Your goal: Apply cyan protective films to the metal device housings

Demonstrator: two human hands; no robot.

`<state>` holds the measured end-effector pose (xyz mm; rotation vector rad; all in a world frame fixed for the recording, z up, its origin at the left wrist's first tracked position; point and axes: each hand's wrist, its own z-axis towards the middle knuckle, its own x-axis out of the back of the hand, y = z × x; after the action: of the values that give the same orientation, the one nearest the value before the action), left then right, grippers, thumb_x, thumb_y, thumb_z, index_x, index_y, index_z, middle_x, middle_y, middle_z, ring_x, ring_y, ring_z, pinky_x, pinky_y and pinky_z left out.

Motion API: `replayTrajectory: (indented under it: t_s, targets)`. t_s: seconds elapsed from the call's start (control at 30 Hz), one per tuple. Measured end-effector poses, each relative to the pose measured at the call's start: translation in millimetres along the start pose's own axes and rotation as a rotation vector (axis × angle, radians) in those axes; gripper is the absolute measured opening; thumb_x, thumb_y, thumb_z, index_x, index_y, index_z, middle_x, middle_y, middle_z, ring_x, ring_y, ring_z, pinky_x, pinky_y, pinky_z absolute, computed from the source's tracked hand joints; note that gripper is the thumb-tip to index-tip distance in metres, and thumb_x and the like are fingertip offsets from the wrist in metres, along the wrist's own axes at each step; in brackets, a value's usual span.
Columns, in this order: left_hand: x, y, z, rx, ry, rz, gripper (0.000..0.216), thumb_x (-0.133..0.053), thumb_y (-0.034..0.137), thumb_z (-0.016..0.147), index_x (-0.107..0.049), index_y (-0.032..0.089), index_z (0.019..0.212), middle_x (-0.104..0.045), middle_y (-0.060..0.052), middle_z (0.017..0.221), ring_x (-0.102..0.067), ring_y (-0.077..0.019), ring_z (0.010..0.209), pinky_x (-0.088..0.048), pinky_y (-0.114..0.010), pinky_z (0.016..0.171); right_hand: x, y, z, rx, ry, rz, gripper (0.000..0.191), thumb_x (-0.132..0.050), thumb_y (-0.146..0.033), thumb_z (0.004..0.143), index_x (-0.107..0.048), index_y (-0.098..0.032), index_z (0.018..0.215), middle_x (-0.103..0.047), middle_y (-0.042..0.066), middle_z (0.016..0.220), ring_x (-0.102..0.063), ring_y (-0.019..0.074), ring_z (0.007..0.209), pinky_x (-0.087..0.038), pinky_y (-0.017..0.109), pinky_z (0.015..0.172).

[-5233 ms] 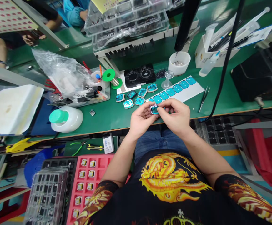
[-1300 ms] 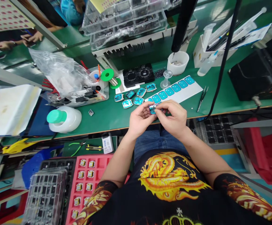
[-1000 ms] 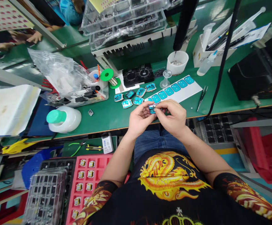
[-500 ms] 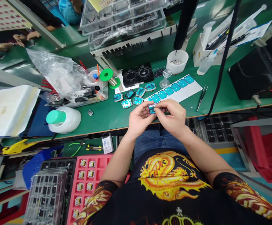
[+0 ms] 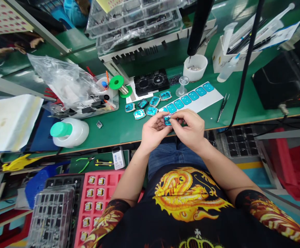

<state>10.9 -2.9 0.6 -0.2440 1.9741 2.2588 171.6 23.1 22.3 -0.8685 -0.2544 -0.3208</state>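
Part (image 5: 168, 120), blue-filmed, pinched by fingers of left hand (image 5: 153, 132) and right hand (image 5: 190, 129) over worktop (image 5: 119, 125) edge | step: likely working its film | next: steady grip, careful thumb placement

Brightness: pretty bright and even all over, colours pop on the green-topped table (image 5: 113, 127)
Light source: looks like overhead, can't see the lamps though
Glare: white shine on the crumpled clear plastic bag (image 5: 59, 81) and the stacked clear plastic trays (image 5: 137, 17)
Shadows: soft and short, a bit darker under the table edge
Distortion: strong wide-angle bend, table edge curves, corners stretch out
Focus: centre is sharp, the far top-left corner goes kinda soft
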Motion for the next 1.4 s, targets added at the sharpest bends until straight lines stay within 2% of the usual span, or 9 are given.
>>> replayTrajectory:
  t_s: [0.43,0.93,1.4]
  targets:
    - [0.8,-1.2,0.0,0.004,-0.006,0.012,0.047,-0.095,0.025,0.080,-0.080,0.023,0.124,-0.079,-0.002,0.103,-0.075,-0.0120,0.087,-0.066,-0.024,0.081,-1.4,1.7,1.0,0.043,0.014,0.015,0.011,-0.072,-0.011,0.095,-0.074,-0.022,0.091,-0.074,0.000,0.082,-0.064,0.0153,0.072,-0.054,0.033,0.070]
    - [1.4,-3.3,0.4,-0.013,-0.009,-0.007,0.046,-0.095,0.022,0.080,-0.080,0.024,0.124,-0.079,-0.002,0.105,-0.074,-0.0114,0.086,-0.065,-0.024,0.080,-1.8,1.9,0.1,0.022,0.000,0.004,0.011,-0.070,-0.017,0.099,-0.074,-0.024,0.091,-0.074,0.000,0.082,-0.066,0.0165,0.073,-0.055,0.035,0.071]
    - [0.7,-1.2,1.9,-0.028,-0.001,0.025,0.044,-0.094,0.021,0.081,-0.080,0.024,0.122,-0.074,-0.001,0.099,-0.071,-0.0108,0.086,-0.064,-0.023,0.079,-2.8,0.9,2.1,0.065,0.005,-0.021,0.010,-0.072,-0.016,0.098,-0.072,-0.023,0.091,-0.074,-0.001,0.082,-0.065,0.0153,0.072,-0.052,0.033,0.070]
